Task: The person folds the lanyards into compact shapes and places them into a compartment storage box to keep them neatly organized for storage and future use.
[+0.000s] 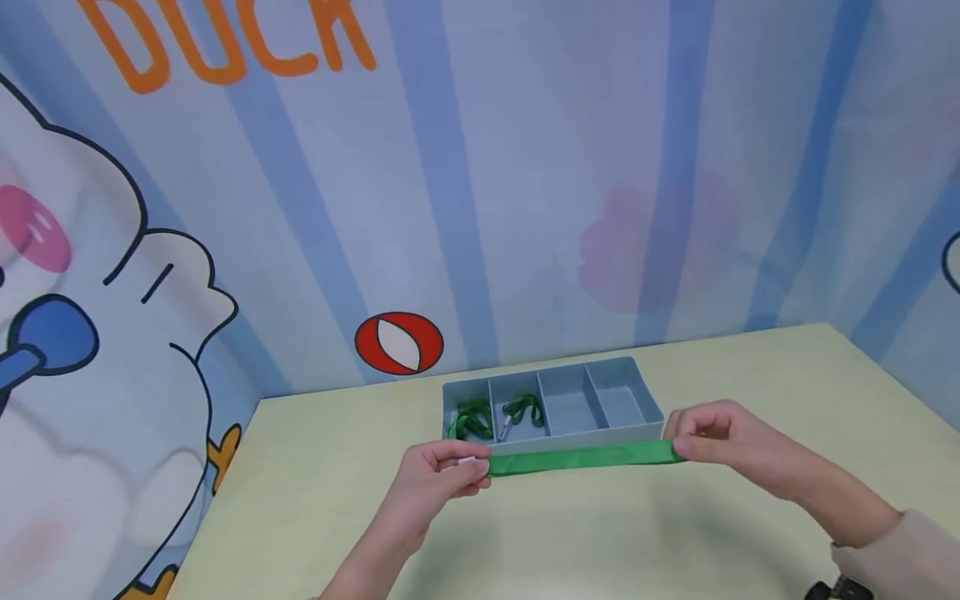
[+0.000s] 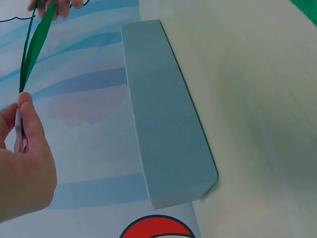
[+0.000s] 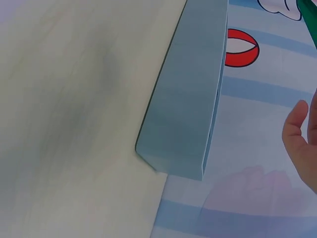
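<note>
A flat green lanyard is stretched sideways between both hands, in front of the grey-blue divided tray. My left hand pinches its left end between thumb and fingers, with a small whitish piece showing there. At the other end, my right hand pinches the strap with thumb and forefinger. The left wrist view shows the lanyard as two layers meeting at the left fingertips. Only part of the right hand appears in the right wrist view, where its grip is out of frame.
Inside the tray, a bunched green lanyard lies in the leftmost compartment and another lanyard with a metal clip in the one beside it. The tray stands on a pale yellow table, near a printed backdrop behind.
</note>
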The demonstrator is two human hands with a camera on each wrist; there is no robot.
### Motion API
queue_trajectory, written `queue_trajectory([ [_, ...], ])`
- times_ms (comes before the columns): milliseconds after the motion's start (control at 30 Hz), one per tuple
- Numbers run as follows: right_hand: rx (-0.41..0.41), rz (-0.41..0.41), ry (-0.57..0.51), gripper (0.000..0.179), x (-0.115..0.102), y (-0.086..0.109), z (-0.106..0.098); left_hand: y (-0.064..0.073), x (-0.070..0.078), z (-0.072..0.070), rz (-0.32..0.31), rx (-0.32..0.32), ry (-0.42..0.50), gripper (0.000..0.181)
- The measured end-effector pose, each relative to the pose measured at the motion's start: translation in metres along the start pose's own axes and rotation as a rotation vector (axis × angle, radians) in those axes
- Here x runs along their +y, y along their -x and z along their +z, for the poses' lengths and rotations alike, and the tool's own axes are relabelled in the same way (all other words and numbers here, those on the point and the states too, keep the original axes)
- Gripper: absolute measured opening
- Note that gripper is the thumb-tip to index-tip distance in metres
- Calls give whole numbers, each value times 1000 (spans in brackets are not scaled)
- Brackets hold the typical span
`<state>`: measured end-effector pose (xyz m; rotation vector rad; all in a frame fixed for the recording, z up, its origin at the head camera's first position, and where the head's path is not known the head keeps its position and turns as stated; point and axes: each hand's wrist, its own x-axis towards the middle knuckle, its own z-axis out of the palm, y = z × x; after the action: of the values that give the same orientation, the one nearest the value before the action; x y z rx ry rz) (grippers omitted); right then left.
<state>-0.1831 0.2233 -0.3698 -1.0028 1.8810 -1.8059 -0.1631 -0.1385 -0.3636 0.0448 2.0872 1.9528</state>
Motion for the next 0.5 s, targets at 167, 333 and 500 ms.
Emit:
queue_trajectory([
  [167,40,-91,-10,30,1,4,2,4,6,1,9,-4,-25,26],
  [333,42,-91,-76,36,-2,7,-1,6,13,3,33,-9,-31,25],
  [500,85,-20,-146,35,-3,14,-4,6,8,8,11,-6,-17,26],
])
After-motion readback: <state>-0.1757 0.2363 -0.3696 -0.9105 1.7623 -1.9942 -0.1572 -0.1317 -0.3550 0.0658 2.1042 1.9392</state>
